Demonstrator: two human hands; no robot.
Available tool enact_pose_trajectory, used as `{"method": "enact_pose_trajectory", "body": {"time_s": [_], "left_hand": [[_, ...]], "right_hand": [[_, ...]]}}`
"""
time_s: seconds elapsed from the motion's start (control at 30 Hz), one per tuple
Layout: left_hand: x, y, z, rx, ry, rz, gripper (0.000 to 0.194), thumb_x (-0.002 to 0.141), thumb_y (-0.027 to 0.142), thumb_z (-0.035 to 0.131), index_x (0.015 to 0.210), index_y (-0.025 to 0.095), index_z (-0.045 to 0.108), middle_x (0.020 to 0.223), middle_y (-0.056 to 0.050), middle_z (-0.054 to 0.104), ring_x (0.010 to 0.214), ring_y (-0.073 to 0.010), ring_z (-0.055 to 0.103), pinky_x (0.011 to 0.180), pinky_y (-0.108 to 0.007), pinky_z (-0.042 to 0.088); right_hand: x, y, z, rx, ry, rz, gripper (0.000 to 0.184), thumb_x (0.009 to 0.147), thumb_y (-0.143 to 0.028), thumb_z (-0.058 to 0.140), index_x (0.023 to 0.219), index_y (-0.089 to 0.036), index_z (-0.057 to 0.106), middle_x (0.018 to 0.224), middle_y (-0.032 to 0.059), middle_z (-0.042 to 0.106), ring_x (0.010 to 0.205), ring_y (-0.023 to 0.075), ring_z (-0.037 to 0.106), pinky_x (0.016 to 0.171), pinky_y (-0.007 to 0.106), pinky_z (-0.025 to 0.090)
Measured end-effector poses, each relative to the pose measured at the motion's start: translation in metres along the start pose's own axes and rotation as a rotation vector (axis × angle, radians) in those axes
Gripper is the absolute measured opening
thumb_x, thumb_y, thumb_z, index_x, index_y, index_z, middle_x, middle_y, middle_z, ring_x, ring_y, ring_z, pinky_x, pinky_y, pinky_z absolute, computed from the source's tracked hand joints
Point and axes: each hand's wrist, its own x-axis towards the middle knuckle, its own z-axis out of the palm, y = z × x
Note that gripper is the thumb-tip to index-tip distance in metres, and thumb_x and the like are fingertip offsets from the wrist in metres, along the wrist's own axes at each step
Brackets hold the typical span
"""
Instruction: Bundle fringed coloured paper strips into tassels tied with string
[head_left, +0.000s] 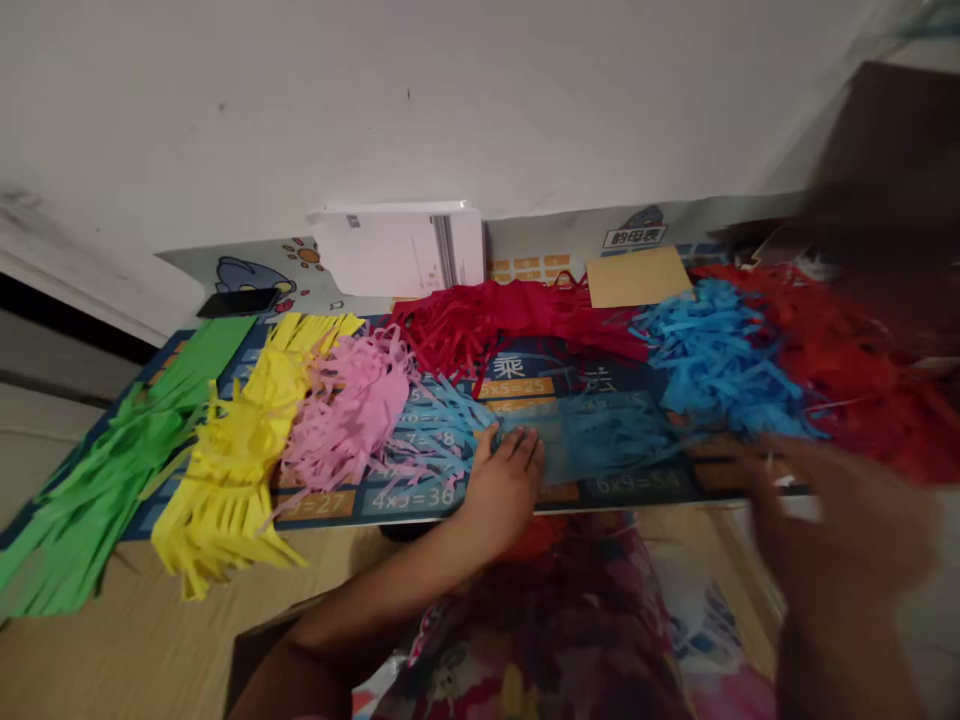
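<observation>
A strip of blue fringed paper (592,440) lies across the board, its right part smeared by motion. My left hand (504,488) is on its left portion, fingers curled over the paper and thumb at the side. Just beyond the strip's right end is my right hand (840,520), badly blurred, so its fingers cannot be read. Close to that hand sits a bunch of brighter blue fringed paper (724,350). Pink fringed paper (352,400) touches the strip's left fringe, and crimson fringed paper (510,315) runs behind it.
Yellow fringed paper (247,430) and green fringed paper (157,440) overhang the left front edge. Red fringed paper (847,370) covers the right end. Near the wall are a phone (238,303), a white packet (401,250) and a tan card (637,278). A dark box shape (885,190) rises at right.
</observation>
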Motion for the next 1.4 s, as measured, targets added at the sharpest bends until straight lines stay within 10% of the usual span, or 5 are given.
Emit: {"method": "enact_pose_trajectory", "body": {"time_s": [0.1,0.2,0.43,0.67,1.4], "left_hand": [[0.001,-0.002,-0.004,-0.034,0.025,0.001,0.034,0.099,0.018,0.047,0.129,0.018,0.063,0.138,-0.01,0.065,0.13,-0.0279,0.057,0.116,-0.059,0.032],[-0.004,-0.01,-0.004,-0.071,0.044,0.035,0.03,0.1,0.017,0.048,0.123,0.019,0.066,0.13,-0.008,0.07,0.126,-0.0261,0.06,0.119,-0.06,0.027],[-0.01,-0.037,-0.01,-0.296,0.061,-0.062,0.017,0.096,0.021,0.057,0.103,0.022,0.072,0.106,-0.006,0.078,0.102,-0.0223,0.069,0.106,-0.048,0.038],[0.029,-0.046,-0.02,-0.393,-0.048,-0.313,0.012,0.094,0.027,0.062,0.092,0.022,0.073,0.092,-0.001,0.079,0.087,-0.0195,0.071,0.088,-0.037,0.041],[0.052,-0.058,-0.012,-0.196,-0.099,-0.274,0.022,0.095,0.037,0.059,0.091,0.019,0.073,0.07,-0.004,0.073,0.067,-0.0215,0.066,0.084,-0.042,0.04]], "right_hand": [[0.01,-0.082,0.028,0.336,-0.276,-0.498,0.036,0.091,-0.028,0.058,0.127,-0.027,0.065,0.131,0.0092,0.067,0.12,0.0289,0.063,0.11,0.051,0.043],[0.027,-0.115,0.066,0.419,-0.476,-0.527,0.046,0.083,-0.008,0.053,0.125,-0.021,0.066,0.127,0.01,0.07,0.114,0.0235,0.067,0.106,0.047,0.045],[0.063,-0.071,0.081,0.541,-0.618,-0.426,0.028,0.094,-0.02,0.048,0.106,-0.024,0.073,0.105,0.0048,0.077,0.093,0.0228,0.07,0.087,0.04,0.047],[0.087,-0.084,0.085,0.218,-0.553,-0.355,0.032,0.094,-0.043,0.056,0.082,-0.02,0.074,0.09,0.0072,0.074,0.092,0.0265,0.063,0.077,0.037,0.039],[0.089,-0.086,0.093,0.286,-0.545,-0.28,0.033,0.093,-0.042,0.058,0.069,-0.021,0.067,0.076,0.0047,0.068,0.081,0.0237,0.057,0.07,0.035,0.028]]}}
